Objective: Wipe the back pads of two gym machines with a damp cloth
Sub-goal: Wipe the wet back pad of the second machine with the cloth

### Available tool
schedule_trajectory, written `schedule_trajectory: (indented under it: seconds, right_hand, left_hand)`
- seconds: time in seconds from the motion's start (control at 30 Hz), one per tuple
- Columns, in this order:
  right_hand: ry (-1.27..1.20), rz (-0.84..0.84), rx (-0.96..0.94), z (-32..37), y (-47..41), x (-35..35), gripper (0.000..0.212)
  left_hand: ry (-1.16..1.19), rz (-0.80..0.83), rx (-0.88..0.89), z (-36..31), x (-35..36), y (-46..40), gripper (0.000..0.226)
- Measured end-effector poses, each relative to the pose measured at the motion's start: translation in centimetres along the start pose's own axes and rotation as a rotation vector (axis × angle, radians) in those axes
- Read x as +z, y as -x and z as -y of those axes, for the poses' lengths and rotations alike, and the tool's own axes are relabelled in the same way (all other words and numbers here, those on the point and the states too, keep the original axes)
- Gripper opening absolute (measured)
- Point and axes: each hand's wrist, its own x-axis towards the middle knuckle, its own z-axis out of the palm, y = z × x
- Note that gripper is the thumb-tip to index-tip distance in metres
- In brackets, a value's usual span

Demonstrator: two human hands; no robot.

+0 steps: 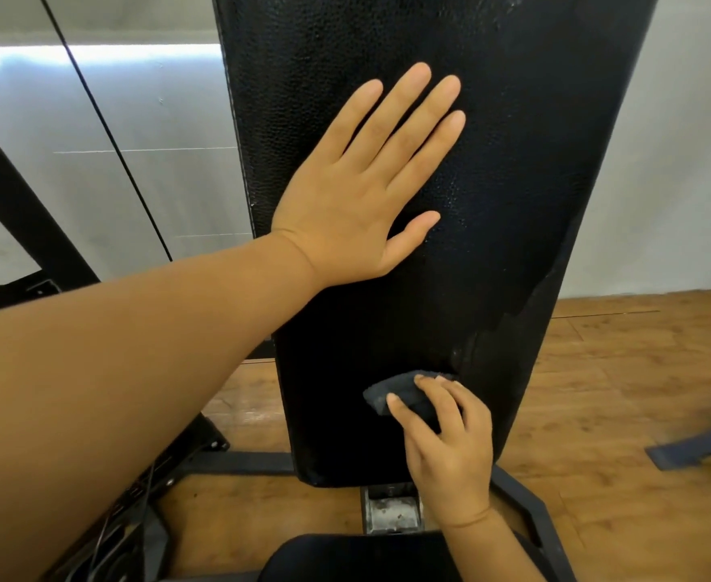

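**Two hands on the back pad, one flat, one on the cloth**

Nearest the camera, at the bottom edge of the view, sits the dark rounded front of the seat pad (345,556). Just beyond it a worn metal bracket (392,508) joins the black frame (240,462), which rests on a wooden floor (618,392).

The right hand (446,451) reaches up from the lower right with its fingers curled over a small dark cloth (395,394), bunched into a wad. The fingers are closed onto the cloth and press it against the lower part of the back pad (513,182), slightly right of the pad's middle. The thumb lies along the cloth's left side; the other fingertips lie on its top edge.

Higher up, the left forearm crosses the view from the lower left. The left hand (366,191) lies flat against the upper half of the pad, palm down, fully open. Its four fingers are straight and close together, pointing up and to the right, and the thumb is spread out to the side. It holds nothing and touches only the black pebbled upholstery.

The pad stands steeply tilted and fills the centre of the view. Its right edge looks scuffed and torn lower down.

Behind the pad on the left, a thin black cable (106,128) runs diagonally in front of a pale wall (156,182).
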Motion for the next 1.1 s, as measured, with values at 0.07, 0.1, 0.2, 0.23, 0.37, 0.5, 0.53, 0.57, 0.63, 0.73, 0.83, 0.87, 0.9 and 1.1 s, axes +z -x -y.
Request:
schedule_trajectory:
  seconds: [0.07,0.1,0.2,0.23,0.37,0.5,0.53,0.57,0.63,0.73,0.83,0.87,0.9,1.1]
  right_hand:
    - [0.017,0.009,-0.024,-0.5,-0.3,-0.3,0.026]
    - [0.025,0.006,-0.027,-0.8,-0.6,-0.4,0.026]
    - [0.046,-0.028,-0.005,-1.5,-1.8,-0.8,0.02]
    - [0.05,-0.047,0.004,-1.7,-2.2,-1.0,0.019]
    - [0.018,-0.109,0.047,-2.2,-2.7,-1.2,0.023]
    - [0.011,-0.086,0.081,-1.8,-0.5,-0.7,0.021]
    - [0.015,-0.071,0.074,-2.0,0.0,-0.7,0.021]
    - [0.019,-0.052,0.063,-2.1,0.2,-0.8,0.021]
    - [0.03,-0.016,0.03,-2.5,0.2,-1.1,0.022]
    - [0.051,-0.025,0.041,-3.0,-0.7,-1.5,0.02]
    - [0.026,-0.129,0.087,-3.9,-2.7,-2.1,0.022]
    - [0.025,-0.155,0.088,-4.2,-3.3,-2.3,0.02]
    - [0.026,-0.17,0.085,-4.4,-3.8,-2.4,0.018]
    - [0.069,-0.145,0.089,-4.7,-1.6,-2.1,0.017]
  left_hand:
    - [-0.011,-0.006,0.002,0.1,0.0,0.0,0.065]
    - [-0.016,-0.009,0.004,0.1,0.0,0.0,0.066]
    - [-0.021,-0.01,0.008,0.0,0.1,0.0,0.066]
    - [-0.02,-0.008,0.008,0.0,0.1,0.0,0.065]
    - [-0.014,-0.001,0.005,0.0,0.1,0.1,0.065]
    - [-0.021,-0.007,0.012,0.0,0.2,0.1,0.066]
    - [-0.022,-0.008,0.015,0.0,0.2,0.1,0.066]
    - [-0.024,-0.008,0.017,0.0,0.2,0.1,0.066]
    - [-0.026,-0.009,0.018,0.0,0.3,0.1,0.066]
    - [-0.022,-0.006,0.02,-0.1,0.3,0.2,0.066]
    - [-0.018,-0.004,0.02,-0.1,0.3,0.2,0.066]
    - [-0.017,-0.003,0.021,-0.1,0.3,0.2,0.066]
    - [-0.015,-0.002,0.022,0.0,0.3,0.2,0.066]
    - [-0.013,-0.011,0.028,-0.1,0.4,0.2,0.066]
